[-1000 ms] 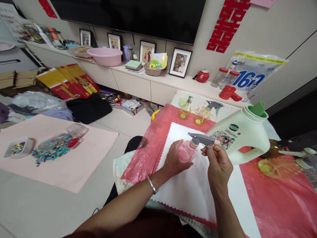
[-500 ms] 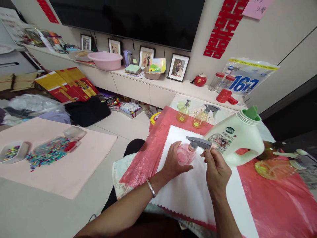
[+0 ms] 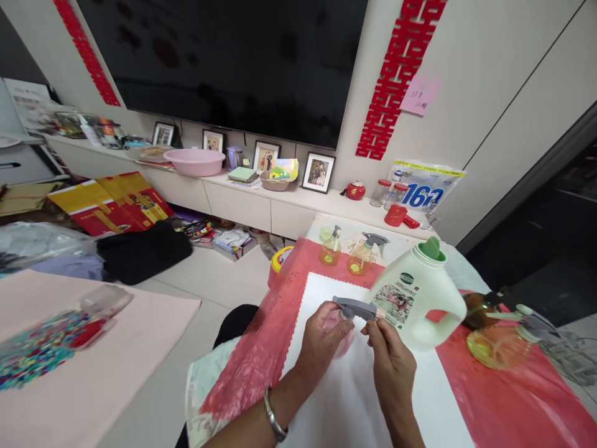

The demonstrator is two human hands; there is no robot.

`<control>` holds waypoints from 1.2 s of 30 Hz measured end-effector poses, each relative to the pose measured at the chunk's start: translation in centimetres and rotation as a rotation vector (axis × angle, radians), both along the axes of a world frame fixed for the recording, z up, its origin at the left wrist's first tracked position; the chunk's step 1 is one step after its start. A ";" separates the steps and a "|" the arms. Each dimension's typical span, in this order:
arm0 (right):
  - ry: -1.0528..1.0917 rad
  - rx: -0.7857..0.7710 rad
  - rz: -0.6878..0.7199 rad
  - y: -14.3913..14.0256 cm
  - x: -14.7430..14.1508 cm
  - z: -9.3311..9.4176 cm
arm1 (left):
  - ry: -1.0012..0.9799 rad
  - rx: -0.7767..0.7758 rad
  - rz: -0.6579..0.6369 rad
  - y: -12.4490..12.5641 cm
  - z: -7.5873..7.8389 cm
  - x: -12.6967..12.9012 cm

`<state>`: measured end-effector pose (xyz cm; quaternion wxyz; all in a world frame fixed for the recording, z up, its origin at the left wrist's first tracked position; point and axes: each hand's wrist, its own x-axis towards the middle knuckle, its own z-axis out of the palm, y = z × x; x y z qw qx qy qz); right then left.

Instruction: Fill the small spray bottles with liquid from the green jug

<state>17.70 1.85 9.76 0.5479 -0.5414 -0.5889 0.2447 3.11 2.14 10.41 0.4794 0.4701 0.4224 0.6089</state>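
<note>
The left hand [image 3: 324,339] wraps around the round body of a small pink spray bottle [image 3: 342,333], fingers closed over it so that most of the bottle is hidden; this grip steadies the bottle upright over the white cloth [image 3: 345,404]. The right hand [image 3: 389,361] comes in from five o'clock of the bottle and pinches the front end of the grey spray head [image 3: 357,307] between thumb and fingertips, a narrow grip suited to turning or aligning the nozzle while the other hand keeps the body from spinning. The bottle sits at the middle of the work area, just above the cloth, close to the person's body.

At two o'clock from the hands stands a large pale green jug [image 3: 417,298] with a green cap, tilted slightly, just beside the spray head, near enough to pour from. Further out at twelve o'clock two yellow spray bottles [image 3: 347,255] stand side by side at the far edge of the red plastic sheet [image 3: 513,404], out of the way of the hands. At three o'clock a yellow bottle [image 3: 497,345] lies on its side on the sheet next to a brown one. The sheet and cloth under everything probably serve to catch drips. Well apart at nine o'clock, colourful beads [image 3: 41,348] lie on a pink mat.
</note>
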 end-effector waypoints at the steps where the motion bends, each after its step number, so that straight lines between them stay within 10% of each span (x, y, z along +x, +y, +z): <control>1: 0.003 -0.001 0.000 0.1 0.0 -0.2 | -0.011 0.005 -0.001 0.2 -0.2 0.1; 14: 0.566 -0.179 0.349 1.6 0.5 -4.5 | -0.042 0.077 0.018 0.7 -1.5 0.4; 19: 0.438 -0.184 0.498 2.2 -0.6 -4.8 | 0.017 0.142 0.114 0.7 -1.5 0.4; 36: 0.198 0.041 0.284 2.2 -3.8 -2.8 | 0.114 0.254 0.194 0.8 -2.4 0.4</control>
